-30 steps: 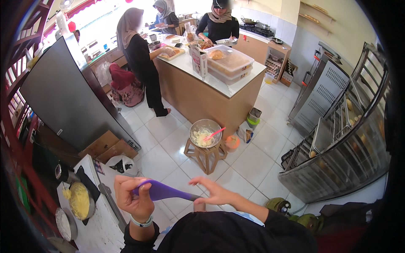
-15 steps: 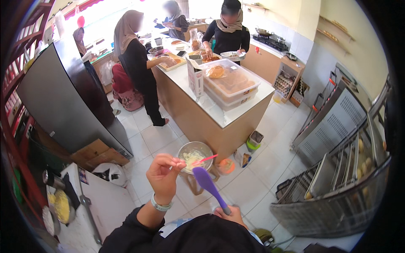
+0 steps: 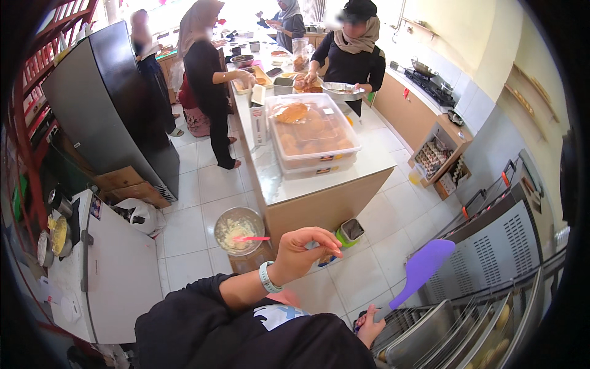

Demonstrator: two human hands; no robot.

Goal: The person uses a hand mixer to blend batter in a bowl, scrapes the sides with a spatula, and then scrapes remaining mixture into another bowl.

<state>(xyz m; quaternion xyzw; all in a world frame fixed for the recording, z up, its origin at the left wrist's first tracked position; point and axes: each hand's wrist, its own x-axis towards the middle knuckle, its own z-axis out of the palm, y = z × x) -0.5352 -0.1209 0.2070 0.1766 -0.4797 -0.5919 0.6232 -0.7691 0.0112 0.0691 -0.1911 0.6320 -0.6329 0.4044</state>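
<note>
My right hand (image 3: 370, 327), low and right of centre, is closed round the handle of a purple spatula (image 3: 424, 267). The spatula's broad blade points up and right, near the metal rack. My left hand (image 3: 304, 255) is raised in front of the counter end, with a pale band (image 3: 268, 278) on the wrist. Its fingers curl in toward the thumb; anything between the tips is too small to make out. Left of this hand, a metal bowl (image 3: 219, 229) holds a pale creamy mixture (image 3: 232, 235). A pink utensil (image 3: 252, 238) rests in the bowl.
Ahead runs a counter (image 3: 289, 190) with stacked clear boxes (image 3: 316, 132) of buns. Several people work around it. A rack with trays (image 3: 424, 335) stands close on the right, beside a grey metal cabinet (image 3: 485, 246). A white chest (image 3: 120, 264) is at left; a small bin (image 3: 350, 234) sits by the counter.
The view has turned rightward. My right hand has carried the purple spatula away from the bowl, right toward the rack. My left hand has moved right, away from the bowl, fingers still pinched.
</note>
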